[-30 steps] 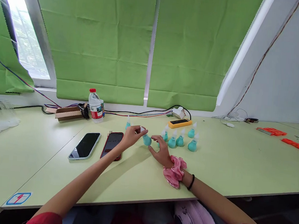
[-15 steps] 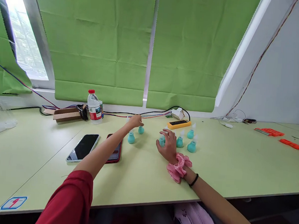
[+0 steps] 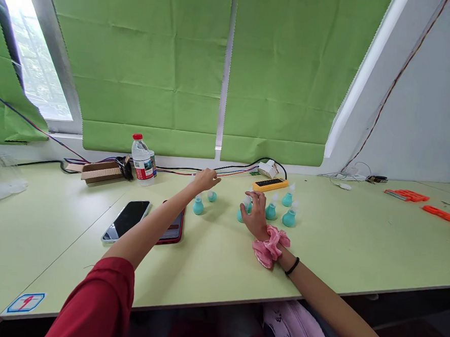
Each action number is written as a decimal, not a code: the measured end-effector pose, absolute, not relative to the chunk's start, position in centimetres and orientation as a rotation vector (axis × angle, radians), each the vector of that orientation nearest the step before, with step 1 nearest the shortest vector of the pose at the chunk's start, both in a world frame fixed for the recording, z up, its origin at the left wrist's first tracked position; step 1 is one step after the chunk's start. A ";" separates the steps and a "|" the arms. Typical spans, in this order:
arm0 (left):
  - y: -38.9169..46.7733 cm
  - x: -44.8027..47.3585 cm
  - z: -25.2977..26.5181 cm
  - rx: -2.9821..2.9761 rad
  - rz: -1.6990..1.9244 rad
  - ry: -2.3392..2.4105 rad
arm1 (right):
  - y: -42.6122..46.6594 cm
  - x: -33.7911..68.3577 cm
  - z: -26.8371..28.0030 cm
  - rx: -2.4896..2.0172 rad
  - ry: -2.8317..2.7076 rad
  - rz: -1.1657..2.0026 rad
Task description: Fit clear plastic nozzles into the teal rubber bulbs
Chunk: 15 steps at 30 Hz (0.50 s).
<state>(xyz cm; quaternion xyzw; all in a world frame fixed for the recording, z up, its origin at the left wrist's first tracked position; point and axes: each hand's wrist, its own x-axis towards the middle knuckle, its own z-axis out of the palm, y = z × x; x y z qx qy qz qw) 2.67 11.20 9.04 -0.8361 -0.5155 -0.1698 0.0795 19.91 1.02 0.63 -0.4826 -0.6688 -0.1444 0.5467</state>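
Several small teal bulb-shaped bottles with whitish translucent tips stand on the table. My left hand [image 3: 206, 180] is just above and behind one teal bottle [image 3: 211, 196]; its fingers are stretched out to the right and hold nothing visible. Another teal bottle [image 3: 198, 206] stands nearer, below that wrist. My right hand [image 3: 256, 213], with a pink scrunchie [image 3: 270, 246] at the wrist, curves around the left side of the other group. Its thumb and forefinger are apart, with a whitish tip between them; contact is unclear. A teal bottle [image 3: 240, 216] beside the thumb is partly hidden.
A red-cased phone [image 3: 172, 231] lies under my left forearm, beside a pale-cased phone [image 3: 128, 218]. Behind are a water bottle [image 3: 143, 163], an open cardboard box [image 3: 101, 172] and a yellow power strip [image 3: 270, 184] with cables. Orange tools [image 3: 408, 195] lie at right.
My left hand has lifted off the small teal bottle, which stays on the table. My right hand has shifted slightly, its thumb now nearer the whitish tip.
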 end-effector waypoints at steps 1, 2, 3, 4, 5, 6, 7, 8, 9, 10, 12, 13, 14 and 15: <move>10.6 2.8 9.3 -2.462 -0.585 -1.480 | 1.1 19.9 0.6 -1.138 -1.578 -0.328; 9.9 2.9 9.4 -2.422 -0.681 -1.386 | 1.1 19.9 0.5 -1.133 -1.572 -0.310; 8.9 3.1 9.5 -2.388 -0.779 -1.296 | 1.1 19.9 0.4 -1.127 -1.566 -0.288; 7.8 3.3 9.4 -2.369 -0.855 -1.209 | 1.1 19.8 0.3 -1.123 -1.562 -0.268; 6.6 3.5 9.2 -2.363 -0.900 -1.138 | 1.1 19.7 0.2 -1.121 -1.560 -0.250; 5.3 3.6 8.8 -2.384 -0.891 -1.065 | 1.1 19.6 0.1 -1.121 -1.560 -0.232; 3.9 3.7 8.1 -2.422 -0.820 -1.000 | 1.1 19.6 0.0 -1.118 -1.565 -0.214; 2.6 3.6 7.3 -2.458 -0.696 -0.970 | 1.2 19.5 -0.1 -1.112 -1.574 -0.194; 1.4 3.6 6.3 -2.481 -0.546 -0.969 | 1.3 19.5 -0.3 -1.109 -1.585 -0.171; 0.4 3.4 5.3 -2.476 -0.428 -1.003 | 1.4 19.4 -0.5 -1.116 -1.598 -0.145; -1.0 3.0 3.2 -2.445 -0.265 -1.116 | 1.6 19.4 -1.0 -1.171 -1.642 -0.098; -1.3 2.8 2.4 -2.429 -0.224 -1.183 | 1.8 19.4 -1.3 -1.211 -1.676 -0.083; -1.4 2.6 1.7 -2.421 -0.208 -1.239 | 1.9 19.4 -1.5 -1.249 -1.712 -0.077; -1.4 2.5 1.2 -2.435 -0.191 -1.277 | 1.9 19.3 -1.7 -1.278 -1.750 -0.076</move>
